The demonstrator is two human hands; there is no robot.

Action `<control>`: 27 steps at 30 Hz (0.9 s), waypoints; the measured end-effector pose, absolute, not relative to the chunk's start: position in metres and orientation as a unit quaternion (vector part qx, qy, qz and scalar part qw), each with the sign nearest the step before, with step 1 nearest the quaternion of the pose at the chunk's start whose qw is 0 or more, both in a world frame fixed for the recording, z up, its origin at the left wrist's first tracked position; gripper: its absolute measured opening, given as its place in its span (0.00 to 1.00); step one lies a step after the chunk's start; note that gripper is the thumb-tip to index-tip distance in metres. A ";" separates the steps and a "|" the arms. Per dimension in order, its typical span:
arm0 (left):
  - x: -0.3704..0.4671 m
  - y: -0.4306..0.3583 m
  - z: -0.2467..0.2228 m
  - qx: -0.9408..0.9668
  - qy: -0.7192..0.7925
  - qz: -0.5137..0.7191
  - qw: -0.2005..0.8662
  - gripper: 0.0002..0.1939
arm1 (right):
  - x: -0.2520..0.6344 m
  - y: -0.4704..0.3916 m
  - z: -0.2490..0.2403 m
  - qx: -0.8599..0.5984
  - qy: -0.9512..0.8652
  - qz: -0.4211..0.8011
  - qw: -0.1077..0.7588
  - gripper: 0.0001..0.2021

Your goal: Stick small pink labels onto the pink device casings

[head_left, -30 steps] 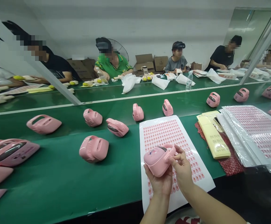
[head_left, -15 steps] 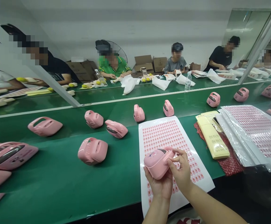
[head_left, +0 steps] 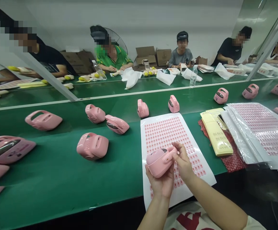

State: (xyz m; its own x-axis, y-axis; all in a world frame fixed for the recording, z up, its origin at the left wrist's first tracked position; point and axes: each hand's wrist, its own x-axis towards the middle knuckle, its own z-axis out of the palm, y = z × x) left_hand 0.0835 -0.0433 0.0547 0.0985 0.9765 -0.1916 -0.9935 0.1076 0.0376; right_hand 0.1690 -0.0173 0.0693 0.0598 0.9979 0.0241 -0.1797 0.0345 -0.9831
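Note:
A small pink plastic device with a carrying handle (head_left: 160, 164) is held over a white sheet of small pink-and-red oval stickers (head_left: 163, 131). My left hand (head_left: 161, 185) cups the device from below, fingers wrapped round its underside. At the handle end, my right hand (head_left: 182, 159) is closed, thumb and fingers gripping the handle. An oval spot shows on the side of the device near the handle's base. Whether a loose sticker is between my right fingers cannot be seen. Beneath my hands, part of the sticker sheet is hidden.
Similar pink devices (head_left: 92, 146) stand on the green work surface (head_left: 57, 179), with several at the left edge. To the right lie yellow paper (head_left: 217, 137), red netting (head_left: 233, 161) and bagged sticker sheets (head_left: 256, 134). Co-workers sit across a conveyor; a slanted post (head_left: 45, 73) rises at left.
My right hand's fingers have shifted from the handle's base towards the handle, uncovering the oval spot on the device's side. My left hand keeps its hold. The camera view has shifted slightly.

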 end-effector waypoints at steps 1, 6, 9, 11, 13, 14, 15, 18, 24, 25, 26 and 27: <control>0.081 -0.042 0.054 -0.036 0.081 0.673 0.734 0.23 | 0.171 -0.017 0.066 -0.462 -0.448 0.516 0.566 0.16; 0.058 -0.029 0.044 0.034 0.074 0.702 0.707 0.29 | 0.187 -0.051 0.037 -0.472 -0.630 0.364 0.497 0.16; 0.045 -0.022 0.035 0.051 0.092 0.719 0.687 0.32 | 0.193 -0.080 0.020 -0.379 -0.814 0.259 0.357 0.14; 0.042 -0.020 0.030 0.049 0.118 0.724 0.678 0.32 | 0.194 -0.091 0.013 -0.345 -0.872 0.191 0.289 0.12; 0.042 -0.019 0.028 0.049 0.150 0.727 0.668 0.31 | 0.194 -0.093 0.008 -0.341 -0.889 0.132 0.277 0.10; 0.043 -0.020 0.028 0.049 0.164 0.727 0.665 0.29 | 0.193 -0.093 0.006 -0.341 -0.890 0.111 0.281 0.09; 0.043 -0.020 0.027 0.050 0.175 0.727 0.663 0.28 | 0.193 -0.091 0.004 -0.339 -0.892 0.092 0.284 0.08; 0.045 -0.022 0.026 0.050 0.186 0.725 0.662 0.27 | 0.192 -0.088 0.002 -0.324 -0.899 0.056 0.290 0.08; 0.043 -0.021 0.026 0.037 0.190 0.731 0.654 0.30 | 0.198 -0.089 0.007 -0.340 -0.890 0.114 0.282 0.10; 0.043 -0.020 0.027 0.035 0.194 0.732 0.653 0.29 | 0.200 -0.088 0.009 -0.339 -0.892 0.126 0.271 0.13; 0.044 -0.019 0.027 0.035 0.198 0.731 0.652 0.28 | 0.201 -0.087 0.010 -0.338 -0.895 0.134 0.258 0.17; 0.044 -0.017 0.028 0.035 0.202 0.729 0.653 0.28 | 0.202 -0.085 0.012 -0.336 -0.899 0.137 0.244 0.20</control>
